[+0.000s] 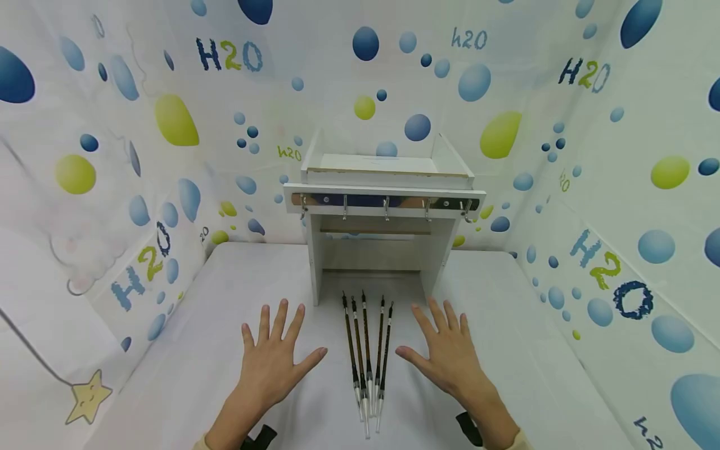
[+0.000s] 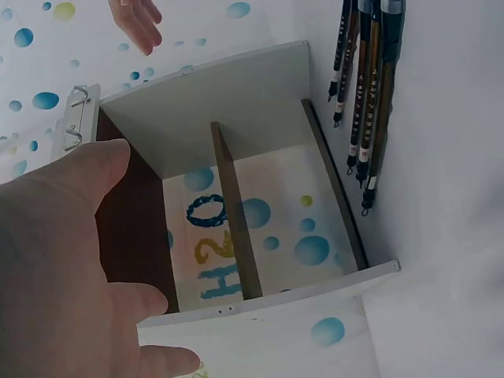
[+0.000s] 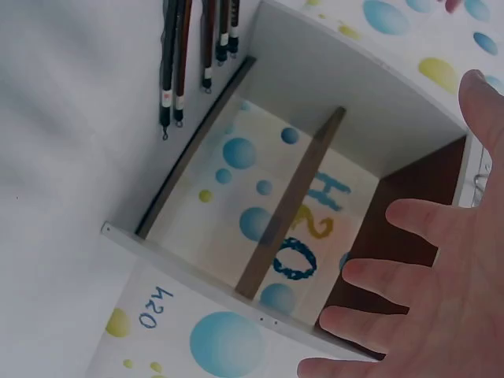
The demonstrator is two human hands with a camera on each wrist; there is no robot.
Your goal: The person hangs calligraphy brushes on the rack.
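Observation:
Several calligraphy brushes (image 1: 367, 362) lie side by side on the white surface, dark handles pointing away and clear-capped tips toward me. To their left, my left hand (image 1: 274, 362) is held with fingers spread, touching none of them. My right hand (image 1: 450, 353) mirrors it on the other side, also spread and holding nothing. Behind the brushes stands a white shelf unit (image 1: 439, 250) with a row of metal hooks (image 1: 386, 207) along its front rail. In the left wrist view the brushes (image 2: 366, 94) hang into the upper right; the right wrist view shows their looped ends (image 3: 165, 130).
The white tabletop (image 1: 225, 300) runs up to a backdrop (image 1: 332, 75) printed with blue and green dots and H2O lettering, which also forms both sides. The shelf unit has an open top tray (image 1: 371, 164) and an open lower space. Dark straps (image 1: 260, 437) sit at the wrists.

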